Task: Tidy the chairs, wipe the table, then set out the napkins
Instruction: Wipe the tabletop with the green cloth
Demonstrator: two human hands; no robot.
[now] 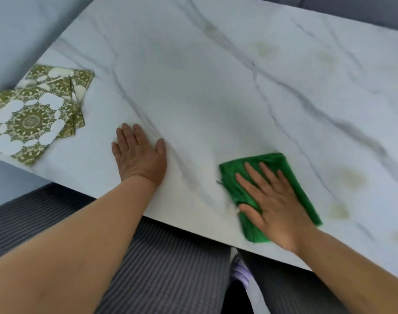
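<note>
A white marble-patterned table (216,87) fills the view. My right hand (275,205) lies flat with spread fingers on a folded green cloth (291,168) near the table's front edge, pressing it down. My left hand (139,155) rests flat and open on the bare tabletop, to the left of the cloth. A loose pile of green-and-white patterned napkins (32,116) lies at the table's left corner, apart from both hands. Faint yellowish stains (350,177) show on the surface to the right of the cloth and further back.
The table's front edge runs diagonally from the left corner down to the lower right. Below it are my legs in grey ribbed fabric (166,268) and a shoe (240,270). Pale floor (16,30) lies left of the table, and a grey surface shows beyond its far right edge.
</note>
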